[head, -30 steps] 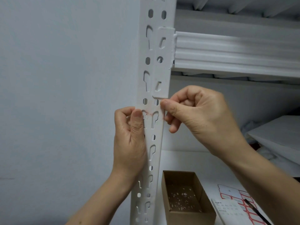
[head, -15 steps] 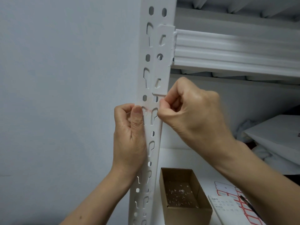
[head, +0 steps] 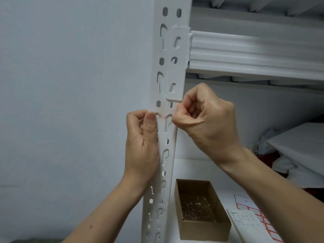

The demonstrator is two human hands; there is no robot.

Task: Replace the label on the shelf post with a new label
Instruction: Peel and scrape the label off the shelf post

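At frame centre, right hand [head: 201, 118], fist closed, scraped label residue [head: 162, 117] off shelf post [head: 168, 71]; left hand [head: 142, 137] gripped post. Next: new label [head: 270, 230], I think.

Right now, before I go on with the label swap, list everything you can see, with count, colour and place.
shelf post: one, white, slotted, upright at centre
label residue: one faint reddish smear, on the post between the hands
shelf beam: one, white, upper right, joined to the post
cardboard box: one, brown, open, white scraps inside, lower shelf
label sheet: one, white labels with red borders, lower right
left hand: thumb pressed on the post
right hand: fingertips pinched at the post's right edge
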